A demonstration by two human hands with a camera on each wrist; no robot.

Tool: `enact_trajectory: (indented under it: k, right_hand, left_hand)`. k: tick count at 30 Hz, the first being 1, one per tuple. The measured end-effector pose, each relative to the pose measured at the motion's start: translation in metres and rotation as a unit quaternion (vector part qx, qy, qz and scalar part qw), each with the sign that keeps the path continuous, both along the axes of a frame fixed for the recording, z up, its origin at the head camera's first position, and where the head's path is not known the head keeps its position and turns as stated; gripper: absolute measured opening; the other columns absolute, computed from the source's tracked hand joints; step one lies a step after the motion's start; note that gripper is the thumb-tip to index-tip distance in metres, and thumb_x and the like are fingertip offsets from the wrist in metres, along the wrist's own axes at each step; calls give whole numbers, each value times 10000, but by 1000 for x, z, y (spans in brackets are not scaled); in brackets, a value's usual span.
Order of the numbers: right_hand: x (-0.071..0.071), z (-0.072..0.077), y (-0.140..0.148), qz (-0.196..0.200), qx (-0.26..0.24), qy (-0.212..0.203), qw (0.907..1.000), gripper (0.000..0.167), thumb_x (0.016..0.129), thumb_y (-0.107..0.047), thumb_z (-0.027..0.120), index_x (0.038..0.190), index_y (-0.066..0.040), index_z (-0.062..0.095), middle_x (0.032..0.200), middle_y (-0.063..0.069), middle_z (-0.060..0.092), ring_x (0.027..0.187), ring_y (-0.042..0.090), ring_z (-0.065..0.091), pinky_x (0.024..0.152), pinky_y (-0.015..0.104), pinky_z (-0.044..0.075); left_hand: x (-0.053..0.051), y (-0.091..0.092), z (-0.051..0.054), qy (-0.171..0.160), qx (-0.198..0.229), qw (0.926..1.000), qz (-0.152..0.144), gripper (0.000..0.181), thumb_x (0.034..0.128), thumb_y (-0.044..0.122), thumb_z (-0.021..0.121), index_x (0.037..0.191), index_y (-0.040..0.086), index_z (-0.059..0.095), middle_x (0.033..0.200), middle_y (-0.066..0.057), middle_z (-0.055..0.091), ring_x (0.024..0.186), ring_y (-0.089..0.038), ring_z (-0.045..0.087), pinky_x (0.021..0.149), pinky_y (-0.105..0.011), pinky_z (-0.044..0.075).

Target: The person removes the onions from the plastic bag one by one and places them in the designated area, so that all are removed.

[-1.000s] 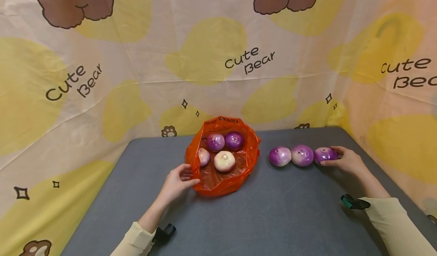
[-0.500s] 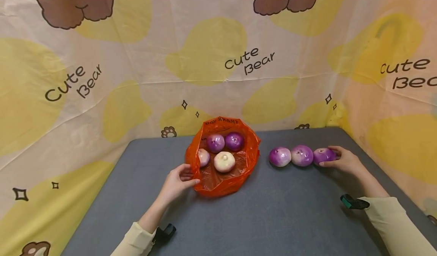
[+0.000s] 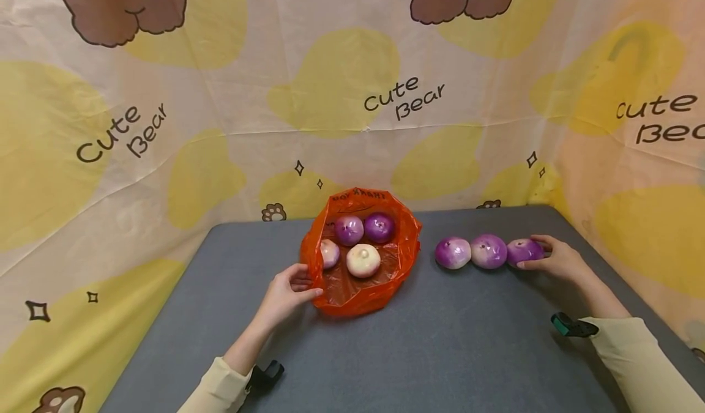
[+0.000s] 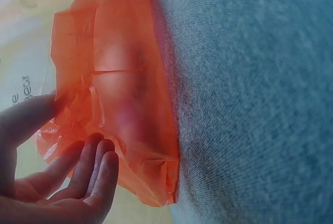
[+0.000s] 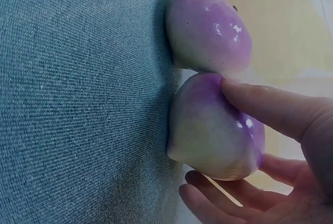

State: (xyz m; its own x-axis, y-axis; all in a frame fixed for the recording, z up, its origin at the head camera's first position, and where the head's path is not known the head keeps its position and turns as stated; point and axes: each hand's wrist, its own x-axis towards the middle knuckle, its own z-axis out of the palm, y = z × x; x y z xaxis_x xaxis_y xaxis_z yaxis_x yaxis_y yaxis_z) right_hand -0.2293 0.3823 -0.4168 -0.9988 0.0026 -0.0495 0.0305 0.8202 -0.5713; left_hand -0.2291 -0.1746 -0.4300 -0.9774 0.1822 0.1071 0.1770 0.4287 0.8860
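Note:
An open orange-red plastic bag holds several purple and white onions, one pale. At its near left side my left hand pinches the rim, thumb inside and fingers outside; the left wrist view shows those fingers of the left hand against the thin bag. To the right, three onions lie in a row. My right hand grips the rightmost onion, which rests on the table. Close up, the right hand has its thumb on top of that onion, fingers around its far side.
The left onion and middle onion of the row sit right of the bag, touching. A grey-blue cloth covers the table. Behind it hangs a patterned curtain, which also runs along both sides.
My right hand and the onion in it have shifted very slightly left, against the middle onion. The left hand and the bag look the same.

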Motion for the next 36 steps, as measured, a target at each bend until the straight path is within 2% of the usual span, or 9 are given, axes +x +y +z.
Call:
enact_trajectory:
  k: [3, 9, 11, 13, 18, 20, 31, 36]
  right_hand:
    - [-1, 0, 0, 21, 20, 7, 10000, 905, 795, -437, 723, 1388, 103, 303, 1309, 437, 382, 1167, 580, 385, 905, 697, 355]
    - [-1, 0, 1, 45, 11, -14, 10000, 898, 799, -425, 723, 1386, 106, 299, 1308, 439, 380, 1162, 580, 389, 903, 689, 370]
    - [-1, 0, 1, 50, -5, -23, 10000, 899, 800, -422, 723, 1389, 106, 294, 1311, 439, 378, 1164, 580, 389, 904, 686, 375]
    - [-1, 1, 1, 61, -32, -31, 10000, 899, 803, -417, 722, 1392, 105, 289, 1314, 438, 376, 1166, 579, 387, 905, 685, 377]
    - [0, 4, 2, 86, -61, -76, 9999, 903, 809, -419, 716, 1402, 101, 276, 1333, 433, 361, 1191, 579, 367, 917, 687, 365]
    - [1, 5, 3, 86, -38, -88, 9999, 906, 807, -428, 715, 1405, 95, 279, 1339, 426, 365, 1199, 574, 367, 923, 684, 365]
    - [2, 25, 7, 198, -35, 128, 9997, 830, 860, -362, 675, 1374, 156, 277, 1301, 447, 387, 1162, 584, 419, 882, 594, 472]
    - [1, 36, 6, 116, -34, 288, 9995, 796, 905, -393, 608, 1382, 152, 278, 1318, 438, 378, 1169, 578, 419, 890, 591, 469]
  left_hand:
    - [4, 2, 6, 3, 8, 10000, 33, 457, 760, 110, 790, 1157, 1, 591, 1074, -164, 660, 930, -266, 659, 854, -386, 553]
    - [18, 8, 28, -38, -81, 10000, -9, 433, 781, 43, 752, 1163, -52, 571, 1077, -213, 649, 946, -320, 652, 857, -396, 551]
    - [19, 8, 30, -16, -75, 10000, -27, 424, 786, 44, 747, 1159, -55, 571, 1074, -215, 649, 942, -317, 653, 851, -389, 553]
    - [17, 7, 26, 6, -21, 10000, -11, 422, 783, 48, 752, 1154, -48, 577, 1071, -209, 651, 937, -312, 655, 850, -393, 553]
    - [5, 2, 5, 1, 57, 10000, 34, 454, 764, 108, 787, 1157, 0, 588, 1076, -167, 659, 931, -262, 661, 851, -375, 554]
    - [3, 0, 1, 12, 66, 10000, 10, 466, 758, 136, 796, 1158, 12, 590, 1075, -157, 660, 929, -249, 662, 847, -363, 556]
    - [2, -1, -2, 70, 82, 9999, 6, 474, 749, 147, 803, 1153, 17, 593, 1058, -154, 664, 911, -247, 667, 840, -372, 559]
    - [0, 1, 0, 89, 87, 9999, -51, 465, 754, 149, 798, 1151, 20, 592, 1056, -153, 665, 911, -249, 667, 843, -379, 558]
